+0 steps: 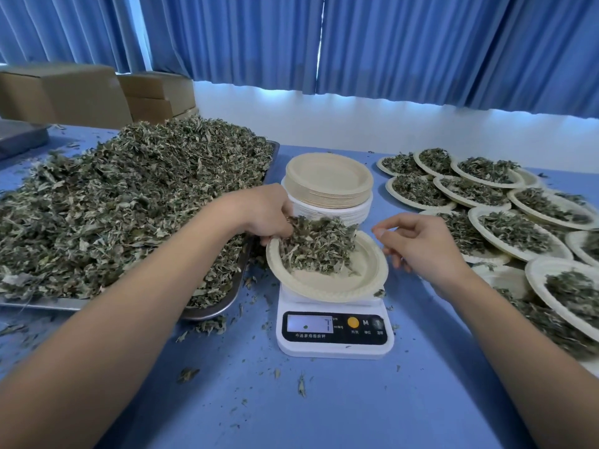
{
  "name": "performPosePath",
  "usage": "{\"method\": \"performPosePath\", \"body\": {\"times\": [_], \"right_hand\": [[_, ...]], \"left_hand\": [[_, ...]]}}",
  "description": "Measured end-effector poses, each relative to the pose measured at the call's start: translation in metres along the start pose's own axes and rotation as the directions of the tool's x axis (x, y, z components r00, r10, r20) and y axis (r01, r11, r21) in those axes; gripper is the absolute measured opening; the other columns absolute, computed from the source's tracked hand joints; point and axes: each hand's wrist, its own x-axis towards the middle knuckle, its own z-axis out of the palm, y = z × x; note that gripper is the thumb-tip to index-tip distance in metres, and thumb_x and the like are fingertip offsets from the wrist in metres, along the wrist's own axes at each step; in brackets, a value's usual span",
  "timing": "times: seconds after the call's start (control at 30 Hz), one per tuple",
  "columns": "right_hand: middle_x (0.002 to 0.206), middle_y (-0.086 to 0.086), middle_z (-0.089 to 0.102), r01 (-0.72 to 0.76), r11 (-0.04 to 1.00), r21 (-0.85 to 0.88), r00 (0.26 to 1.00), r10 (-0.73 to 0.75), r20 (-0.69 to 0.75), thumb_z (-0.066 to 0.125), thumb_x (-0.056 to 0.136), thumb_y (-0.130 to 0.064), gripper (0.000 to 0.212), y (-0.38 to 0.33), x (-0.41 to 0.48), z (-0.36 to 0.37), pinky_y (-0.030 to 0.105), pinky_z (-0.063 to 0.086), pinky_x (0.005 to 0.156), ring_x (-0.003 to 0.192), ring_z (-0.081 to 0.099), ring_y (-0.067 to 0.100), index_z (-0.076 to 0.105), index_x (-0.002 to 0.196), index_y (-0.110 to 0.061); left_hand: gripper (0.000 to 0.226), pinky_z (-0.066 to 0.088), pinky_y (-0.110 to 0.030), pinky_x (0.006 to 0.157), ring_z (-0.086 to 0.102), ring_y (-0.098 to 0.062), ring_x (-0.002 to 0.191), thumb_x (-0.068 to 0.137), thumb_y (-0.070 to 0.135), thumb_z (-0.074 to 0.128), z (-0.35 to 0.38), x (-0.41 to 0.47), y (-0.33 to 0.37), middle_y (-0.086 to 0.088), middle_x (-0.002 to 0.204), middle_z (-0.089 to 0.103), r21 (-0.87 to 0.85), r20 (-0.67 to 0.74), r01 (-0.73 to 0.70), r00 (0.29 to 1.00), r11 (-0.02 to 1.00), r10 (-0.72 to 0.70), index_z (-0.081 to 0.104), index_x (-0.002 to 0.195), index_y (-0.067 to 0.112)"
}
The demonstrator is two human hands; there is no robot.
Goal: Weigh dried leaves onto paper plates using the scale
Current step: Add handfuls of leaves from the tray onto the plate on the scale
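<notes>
A white digital scale (335,332) stands on the blue table in front of me, its display lit. On it rests a beige paper plate (363,280), tilted a little. A clump of dried leaves (319,244) lies on the plate's far left part. My left hand (262,212) grips this clump at the plate's left rim, fingers curled into the leaves. My right hand (421,241) hovers just right of the plate, fingers loosely bent, holding nothing. A big heap of dried leaves (129,202) fills a metal tray (214,311) on the left.
A stack of unused paper plates (329,186) stands behind the scale. Several filled plates (515,231) cover the table's right side. Cardboard boxes (84,95) sit at the back left, before blue curtains. Loose leaf bits lie scattered on the blue cloth (324,400).
</notes>
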Motion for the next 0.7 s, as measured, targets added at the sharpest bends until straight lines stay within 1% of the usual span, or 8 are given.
{"method": "performPosePath", "body": {"times": [0.1, 0.23, 0.33, 0.4, 0.47, 0.53, 0.6, 0.7], "right_hand": [[0.056, 0.009, 0.064, -0.018, 1.000, -0.019, 0.997, 0.020, 0.081, 0.075, 0.093, -0.017, 0.005, -0.004, -0.001, -0.002, 0.023, 0.042, 0.044, 0.046, 0.054, 0.017, 0.077, 0.090, -0.013], [0.056, 0.010, 0.064, -0.077, 0.997, -0.014, 0.980, 0.079, 0.183, 0.075, 0.093, -0.015, 0.008, -0.012, -0.002, -0.007, 0.022, 0.046, 0.047, 0.045, 0.052, 0.016, 0.075, 0.095, -0.008], [0.071, 0.019, 0.067, -0.114, 0.993, 0.041, 0.987, 0.109, 0.116, 0.075, 0.091, -0.011, 0.007, -0.018, 0.001, -0.019, 0.026, 0.050, 0.053, 0.057, 0.055, 0.020, 0.077, 0.094, -0.004], [0.077, 0.021, 0.067, -0.146, 0.984, 0.098, 0.989, 0.142, 0.050, 0.075, 0.091, -0.007, 0.007, -0.023, 0.005, -0.031, 0.028, 0.051, 0.054, 0.061, 0.057, 0.021, 0.077, 0.091, -0.001], [0.068, 0.016, 0.064, -0.161, 0.982, 0.099, 0.987, 0.163, -0.012, 0.073, 0.091, -0.005, 0.008, -0.028, 0.008, -0.048, 0.024, 0.044, 0.047, 0.053, 0.054, 0.017, 0.077, 0.087, -0.001], [0.057, 0.007, 0.062, -0.166, 0.986, 0.002, 0.983, 0.166, -0.079, 0.073, 0.092, -0.007, 0.010, -0.031, 0.011, -0.072, 0.020, 0.038, 0.042, 0.045, 0.050, 0.014, 0.077, 0.083, -0.004], [0.051, -0.002, 0.063, -0.179, 0.981, -0.071, 0.977, 0.169, -0.130, 0.074, 0.091, -0.009, 0.012, -0.032, 0.013, -0.103, 0.018, 0.040, 0.040, 0.040, 0.051, 0.008, 0.078, 0.080, -0.009], [0.052, -0.003, 0.065, -0.209, 0.970, -0.125, 0.963, 0.182, -0.197, 0.074, 0.091, -0.010, 0.011, -0.026, 0.010, -0.152, 0.017, 0.041, 0.040, 0.039, 0.052, 0.004, 0.078, 0.080, -0.011]], "left_hand": [[0.024, 0.040, -0.025, 0.045, 0.051, -0.017, 0.040, 0.089, 0.005, 0.065, -0.002, 0.002, 0.000, -0.004, 0.046, 0.058, -0.088, -0.041, 0.014, 0.999, 0.996, -0.018, 0.056, 0.067, 0.008], [0.025, 0.043, -0.022, 0.039, 0.054, -0.016, 0.041, 0.091, 0.007, 0.068, -0.004, 0.004, -0.001, -0.006, 0.051, 0.059, -0.224, -0.063, 0.006, 0.998, 0.975, -0.021, 0.058, 0.068, 0.007], [0.031, 0.043, -0.022, 0.041, 0.051, -0.016, 0.041, 0.092, 0.007, 0.068, -0.001, 0.010, 0.005, -0.006, 0.050, 0.056, -0.332, -0.093, -0.023, 0.996, 0.943, -0.009, 0.055, 0.063, 0.009], [0.024, 0.043, -0.023, 0.039, 0.050, -0.017, 0.040, 0.091, 0.008, 0.069, 0.002, 0.017, 0.018, -0.009, 0.053, 0.054, -0.384, -0.130, -0.042, 0.991, 0.922, -0.009, 0.058, 0.070, 0.007], [0.017, 0.043, -0.022, 0.037, 0.049, -0.017, 0.036, 0.091, 0.007, 0.069, 0.005, 0.027, 0.040, -0.009, 0.052, 0.053, -0.383, -0.176, -0.067, 0.984, 0.921, -0.001, 0.061, 0.077, 0.006], [0.016, 0.042, -0.020, 0.035, 0.048, -0.016, 0.032, 0.091, 0.004, 0.068, 0.006, 0.037, 0.067, -0.008, 0.048, 0.052, -0.389, -0.190, -0.099, 0.981, 0.916, 0.026, 0.060, 0.077, 0.004], [0.020, 0.042, -0.019, 0.035, 0.045, -0.015, 0.031, 0.090, 0.001, 0.066, 0.008, 0.049, 0.095, -0.006, 0.044, 0.049, -0.422, -0.169, -0.122, 0.984, 0.898, 0.054, 0.056, 0.073, 0.004], [0.023, 0.042, -0.020, 0.037, 0.045, -0.014, 0.034, 0.092, 0.001, 0.064, 0.016, 0.066, 0.141, -0.007, 0.047, 0.050, -0.479, -0.109, -0.144, 0.989, 0.866, 0.104, 0.057, 0.071, 0.006]]}}
